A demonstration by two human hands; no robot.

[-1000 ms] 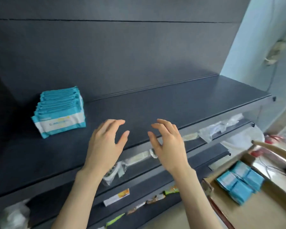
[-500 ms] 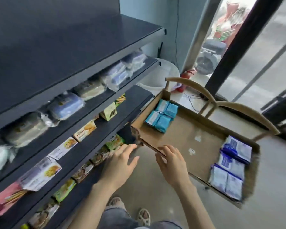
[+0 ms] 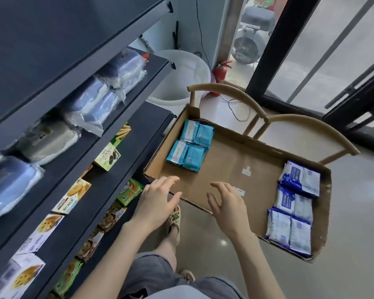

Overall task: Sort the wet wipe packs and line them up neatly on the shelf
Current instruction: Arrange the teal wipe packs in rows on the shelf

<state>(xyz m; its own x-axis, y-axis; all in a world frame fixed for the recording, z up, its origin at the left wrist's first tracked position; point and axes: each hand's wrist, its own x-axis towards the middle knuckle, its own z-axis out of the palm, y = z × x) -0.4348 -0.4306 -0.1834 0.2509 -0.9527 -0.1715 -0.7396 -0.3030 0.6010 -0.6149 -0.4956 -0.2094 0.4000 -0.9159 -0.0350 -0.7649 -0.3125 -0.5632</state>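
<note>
A shallow cardboard box (image 3: 225,160) rests on a wooden chair to my right. Several teal wet wipe packs (image 3: 189,145) lie in its far left corner. Several blue-and-white wet wipe packs (image 3: 294,208) fill its right end. My left hand (image 3: 158,199) hovers over the box's near left edge, fingers spread and holding nothing. My right hand (image 3: 227,206) hovers over the box's near edge, fingers loosely spread, also holding nothing. The dark top shelf (image 3: 52,35) runs along the upper left; the packs standing on it are out of view.
Lower shelves (image 3: 125,117) at left hold wrapped bundles and cookie boxes (image 3: 107,156). A white bucket (image 3: 181,76) and a red fire extinguisher (image 3: 219,74) stand behind the chair (image 3: 307,124). Glass doors with black frames are at right. My sandalled foot (image 3: 174,221) is on the tiled floor.
My view swung from the top shelf with its teal stack down and right to the box. Both hands came off the shelf and now hover over the box's near edge.
</note>
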